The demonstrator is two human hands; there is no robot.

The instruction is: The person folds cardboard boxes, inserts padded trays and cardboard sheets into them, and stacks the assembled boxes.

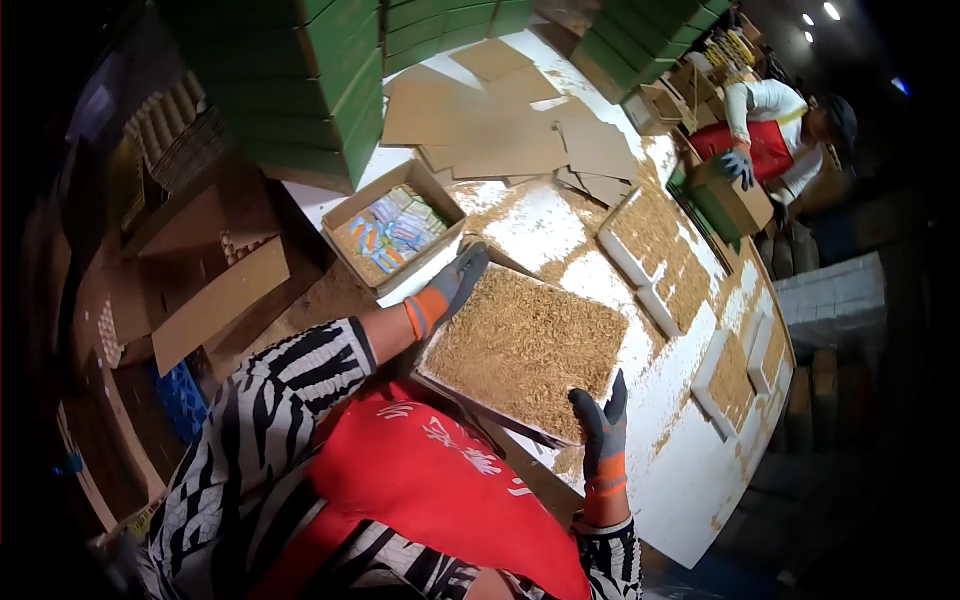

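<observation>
A shallow tray filled with brown, husk-like loose material [530, 345] lies tilted in view at the near edge of the white table, in front of the red apron. My left hand [460, 285], in a grey glove with an orange cuff, grips its upper left corner. On the lower right side, my right hand [603, 430], gloved the same way, holds the tray's edge, thumb near the top surface. An open cardboard box [455, 205] with colourful wrapped items and brown bits inside stands just beyond my left hand.
Flat cardboard sheets [470, 110] lie beyond the tray, beside stacked green boxes [350, 110]. More husk-filled trays [655, 250] sit at the right. A co-worker in a red apron [770, 150] handles a carton [735, 200] at the upper right. Open cartons [220, 300] stand left.
</observation>
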